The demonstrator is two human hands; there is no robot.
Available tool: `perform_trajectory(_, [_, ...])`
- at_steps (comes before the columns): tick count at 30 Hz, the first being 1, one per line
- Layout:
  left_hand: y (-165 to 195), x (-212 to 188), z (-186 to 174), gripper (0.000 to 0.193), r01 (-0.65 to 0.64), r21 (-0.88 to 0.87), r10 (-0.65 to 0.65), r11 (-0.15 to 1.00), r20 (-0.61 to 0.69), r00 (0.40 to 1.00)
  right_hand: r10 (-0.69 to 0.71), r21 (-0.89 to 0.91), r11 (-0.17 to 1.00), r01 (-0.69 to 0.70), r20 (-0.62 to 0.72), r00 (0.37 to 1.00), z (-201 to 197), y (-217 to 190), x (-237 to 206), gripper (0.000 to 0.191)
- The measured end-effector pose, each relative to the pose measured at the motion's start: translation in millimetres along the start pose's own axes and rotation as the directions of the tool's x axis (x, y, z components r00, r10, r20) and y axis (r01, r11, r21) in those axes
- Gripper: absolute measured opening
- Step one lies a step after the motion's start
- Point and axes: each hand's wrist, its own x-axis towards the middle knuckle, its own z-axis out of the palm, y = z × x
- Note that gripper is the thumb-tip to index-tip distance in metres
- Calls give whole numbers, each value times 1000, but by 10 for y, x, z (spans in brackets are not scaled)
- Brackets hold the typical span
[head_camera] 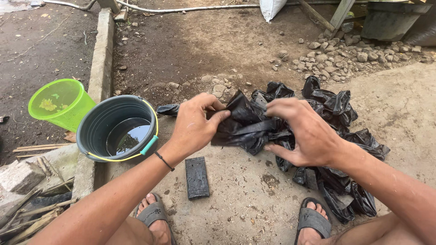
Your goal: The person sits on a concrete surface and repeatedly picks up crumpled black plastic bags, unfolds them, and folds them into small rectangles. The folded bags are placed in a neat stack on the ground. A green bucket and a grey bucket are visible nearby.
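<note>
The person crouches over a concrete slab [254, 204], and both hands work one crumpled black plastic bag [247, 129] held in the air just above the ground. The left hand [193, 124] has its fingers closed on the bag's left edge, thumb pressed across the film; the right hand [302, 131] pinches the top of the same bag between thumb and forefinger, the remaining fingers curled loosely beneath. Behind and to the right lies a heap of similar black bags [338, 136], touching the held one. A flattened, folded black bag [196, 178] lies apart on the slab between the sandalled feet. A dark bucket with water [117, 129] stands just beside the left wrist, with a green plastic container [61, 103] tilted behind it. To handle the film well, it seems wise to keep the two grips apart, pull the edges taut and smooth out creases before folding, since thin wet plastic probably clings and tears easily.
</note>
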Motion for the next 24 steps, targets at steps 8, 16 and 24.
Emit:
perform_trajectory(8, [74,-16,-35,17,-132,30,135,991,-119,984,181,-162,976,-148,214,960,-96,-94,29,78])
perform_trajectory(16, [106,-13,72,19,-97,16,98,995,-108,989,151,-240,966,-100,204,967,-140,-145,39,71])
perform_trajectory(24, [177,-53,272,21,149,-64,-153,987,-54,987,24,-136,990,-25,-10,1000,13,-379,14,45])
